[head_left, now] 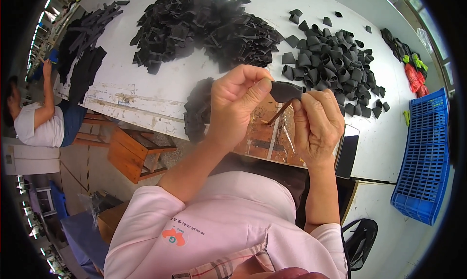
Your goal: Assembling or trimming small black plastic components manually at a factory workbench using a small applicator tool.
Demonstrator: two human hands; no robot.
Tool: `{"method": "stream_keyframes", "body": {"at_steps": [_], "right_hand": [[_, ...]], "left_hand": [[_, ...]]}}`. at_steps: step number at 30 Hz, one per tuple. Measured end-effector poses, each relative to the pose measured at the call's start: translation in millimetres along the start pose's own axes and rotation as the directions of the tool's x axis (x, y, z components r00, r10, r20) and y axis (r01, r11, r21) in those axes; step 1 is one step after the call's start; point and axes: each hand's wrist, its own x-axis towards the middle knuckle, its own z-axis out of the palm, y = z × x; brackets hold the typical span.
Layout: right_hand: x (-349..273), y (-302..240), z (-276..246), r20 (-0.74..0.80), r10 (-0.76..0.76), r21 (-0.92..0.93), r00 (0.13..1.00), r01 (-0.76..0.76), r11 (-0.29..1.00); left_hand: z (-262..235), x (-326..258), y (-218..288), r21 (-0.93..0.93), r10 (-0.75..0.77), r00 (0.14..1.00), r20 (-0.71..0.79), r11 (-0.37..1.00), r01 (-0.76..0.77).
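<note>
A small black fabric piece is stretched between my two hands, above the brown board at the table's front. My left hand pinches its left end between thumb and fingers. At the right end my right hand grips it with closed fingers. A thin dark brush-like stick shows below the piece, over the brown board; I cannot tell whether the right hand touches it. Left of the board sits a stack of black pieces, partly behind my left wrist.
Flat black pieces form a large heap at the back, with black strips at the far left. Curled black loops are piled on the right. A phone, a blue crate and a wooden stool stand around. Another person sits far left.
</note>
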Motion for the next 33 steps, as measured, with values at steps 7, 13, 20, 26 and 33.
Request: {"method": "stream_keyframes", "body": {"at_steps": [7,13,20,26,33], "right_hand": [[4,-12,-13,0.142,0.272,0.098,0.952,-0.287,0.953],[10,-3,-10,0.174,0.386,0.293,0.906,-0.422,0.858],[18,-12,-7,0.166,0.296,0.161,0.941,-0.322,0.933],[1,-9,1,0.014,0.195,0.088,0.981,-0.195,0.977],[2,-1,-9,0.145,0.420,0.291,0.896,-0.445,0.847]], "left_hand": [[9,10,18,0.368,0.087,0.974,0.209,0.916,-0.161],[11,18,21,0.629,0.260,0.878,0.403,0.617,-0.472],[-2,8,2,0.346,0.024,0.986,0.165,0.935,-0.081],[2,6,-1,0.273,0.044,0.984,0.173,0.958,-0.091],[-14,-34,-20,0.804,0.359,0.925,0.123,0.511,-0.305]]}}
